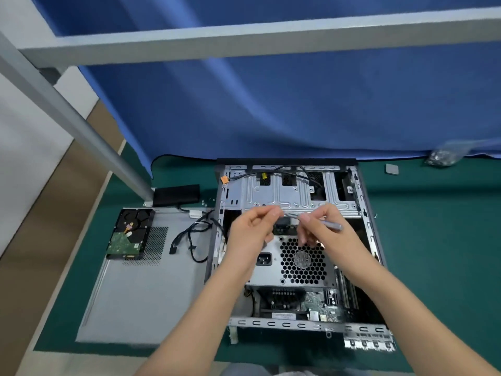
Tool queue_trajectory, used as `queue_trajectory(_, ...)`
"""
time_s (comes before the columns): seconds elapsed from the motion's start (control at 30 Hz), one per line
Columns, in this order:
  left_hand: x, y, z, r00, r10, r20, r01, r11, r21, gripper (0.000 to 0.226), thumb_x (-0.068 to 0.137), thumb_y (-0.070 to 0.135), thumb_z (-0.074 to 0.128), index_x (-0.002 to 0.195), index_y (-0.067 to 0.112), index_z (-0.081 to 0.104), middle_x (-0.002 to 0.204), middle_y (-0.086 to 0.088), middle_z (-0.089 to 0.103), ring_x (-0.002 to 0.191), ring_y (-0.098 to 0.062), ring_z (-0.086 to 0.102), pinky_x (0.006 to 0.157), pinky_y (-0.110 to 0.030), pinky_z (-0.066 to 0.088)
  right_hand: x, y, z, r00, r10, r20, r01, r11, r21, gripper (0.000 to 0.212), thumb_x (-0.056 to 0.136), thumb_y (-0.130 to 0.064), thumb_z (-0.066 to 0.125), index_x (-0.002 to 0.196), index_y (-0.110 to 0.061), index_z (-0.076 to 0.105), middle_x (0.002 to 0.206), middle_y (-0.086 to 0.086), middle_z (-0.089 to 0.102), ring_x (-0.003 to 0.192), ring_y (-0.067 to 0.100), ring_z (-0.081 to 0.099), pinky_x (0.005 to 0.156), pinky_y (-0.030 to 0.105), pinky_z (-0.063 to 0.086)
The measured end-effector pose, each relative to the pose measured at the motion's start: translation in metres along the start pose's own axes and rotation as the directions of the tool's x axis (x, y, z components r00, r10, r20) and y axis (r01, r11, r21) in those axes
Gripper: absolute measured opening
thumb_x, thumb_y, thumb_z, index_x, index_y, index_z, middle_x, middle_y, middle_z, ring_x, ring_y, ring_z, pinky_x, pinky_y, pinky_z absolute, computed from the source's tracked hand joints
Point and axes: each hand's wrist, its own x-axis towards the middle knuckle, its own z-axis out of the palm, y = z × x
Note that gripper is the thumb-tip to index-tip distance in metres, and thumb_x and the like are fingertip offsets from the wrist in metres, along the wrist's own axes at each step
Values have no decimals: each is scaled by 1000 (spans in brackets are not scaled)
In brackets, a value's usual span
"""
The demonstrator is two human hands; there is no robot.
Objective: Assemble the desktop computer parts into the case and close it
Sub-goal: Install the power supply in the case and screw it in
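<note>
Her right hand (320,226) pinches a slim grey screwdriver (329,224); the left hand (252,229) pinches its tip. Below them the open grey case (371,240) lies flat on the green mat (433,240), holding a power supply (295,264) and motherboard (311,305).

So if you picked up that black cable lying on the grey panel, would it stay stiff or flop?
The black cable would probably flop, since it already lies in loose loops on the grey panel. It looks thin, so likely light. Its connector end might dangle and swing.
</note>
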Motion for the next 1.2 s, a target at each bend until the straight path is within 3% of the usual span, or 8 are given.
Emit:
queue_trajectory(0.07, -6, -3, 3, 1000, -3, 14, 4, 999, -53, 31, 74, 33, 72, 97, 12, 68, 77, 6, 71, 51, -2, 47, 47, -13, 39, -12, -1, -3, 999, -22, -38, 24, 999, 47, 25, 86, -32, 58, 86, -9, 49, 66, 3, 64, 72, 16, 62, 75, 26, 47)
queue_trajectory(0.2, -14, -5, 0, 998, -1, 65, 6, 997, -83, 40, 65, 32, 77, 97, 10, 67, 81, 1, 71, 52, -2, 49, 50, -14, 43, -27, -1, -7, 996, -11, -93, 27, 984, 178, 22, 81, -29, 65, 85, -11, 54, 69, 7, 69, 93, 22, 69, 82, 20, 47)
queue_trajectory(0.37, -19, -2, -9, 994, 44, 103, -47, 998, 29, 30, 57, 34, 81, 80, 19, 71, 87, -4, 71, 71, -8, 61, 64, -20, 48, -33, -3, -7, 995, 18, -95, 2, 979, 202, 23, 81, -29, 65, 83, -10, 53, 66, 7, 69, 92, 17, 70, 86, 27, 39)
queue_trajectory(0.47, -21, -2, -12, 987, 108, 116, -121, 986, 114, 12, 67, 20, 79, 75, 22, 70, 85, 1, 73, 80, -7, 65, 73, -20, 51, -35, -6, -7, 998, 30, -51, -18, 977, 214, 24, 80, -29, 65, 82, -9, 52, 65, 9, 68, 92, 21, 70, 82, 21, 45)
queue_trajectory(0.6, -23, -3, -14, 976, 167, 142, -189, 969, 160, 22, 77, 2, 74, 76, 24, 71, 84, 5, 73, 81, -7, 66, 73, -17, 52, -35, -7, -7, 1000, 28, -11, -25, 975, 219, 19, 83, -20, 62, 81, -5, 50, 63, 11, 67, 82, 20, 71, 74, 14, 48)
queue_trajectory(0.93, -26, -5, -12, 978, 150, 148, -180, 959, 220, 23, 77, 9, 75, 75, 32, 73, 81, 8, 71, 77, -9, 62, 66, -31, 53, -35, -8, -7, 999, 37, 3, -37, 979, 199, 20, 82, -22, 62, 81, -5, 51, 64, 12, 67, 79, 21, 70, 76, 18, 50)
queue_trajectory(1.07, -27, -6, -9, 980, 145, 138, -173, 959, 223, 22, 78, 10, 75, 75, 31, 74, 78, 8, 70, 74, -10, 60, 63, -26, 52, -36, -8, -7, 999, 42, 9, -43, 977, 209, 21, 82, -22, 62, 82, -5, 50, 64, 11, 67, 84, 19, 71, 76, 15, 49)
queue_trajectory(1.2, -28, -8, -8, 977, 170, 131, -197, 952, 234, 23, 77, 8, 75, 74, 31, 73, 81, 7, 72, 78, -8, 64, 71, -18, 52, -37, -8, -7, 999, 42, 16, -44, 974, 222, 20, 82, -22, 62, 82, -6, 50, 64, 10, 66, 91, 24, 70, 77, 16, 49)
